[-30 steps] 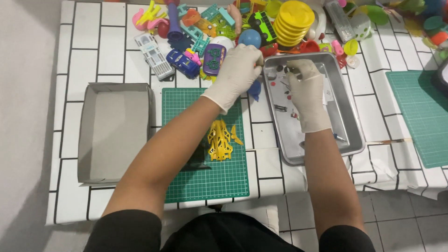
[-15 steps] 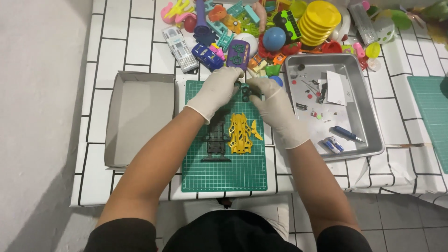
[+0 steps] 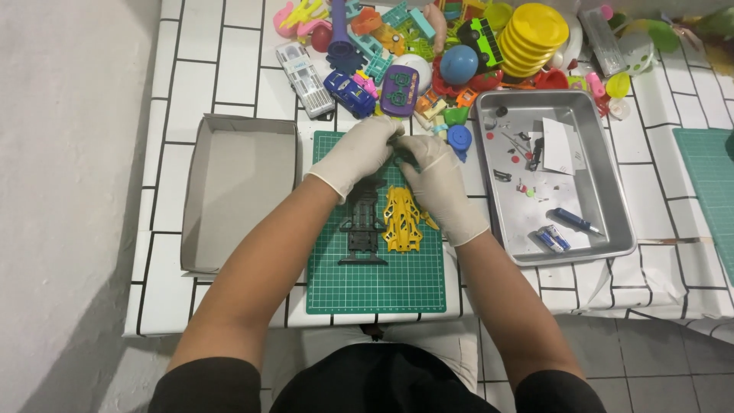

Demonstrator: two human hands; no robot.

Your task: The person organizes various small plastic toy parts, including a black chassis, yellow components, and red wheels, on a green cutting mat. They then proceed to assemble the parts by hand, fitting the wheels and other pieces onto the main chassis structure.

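Both my hands wear white gloves and meet fingertip to fingertip at the far edge of the green cutting mat. My left hand and my right hand pinch a small dark part between them, which the fingers mostly hide. Just below the hands, a black toy car chassis lies on the mat. A yellow toy car body lies beside it on the right, partly under my right wrist.
An open grey cardboard box sits left of the mat. To the right is a metal tray with small parts, a paper slip and a blue tool. A heap of colourful plastic toys lines the far side of the tiled table.
My right hand left the metal tray and came over to the mat. Both hands now meet at its far edge above the car parts. The view has shifted, so the mat sits more central.
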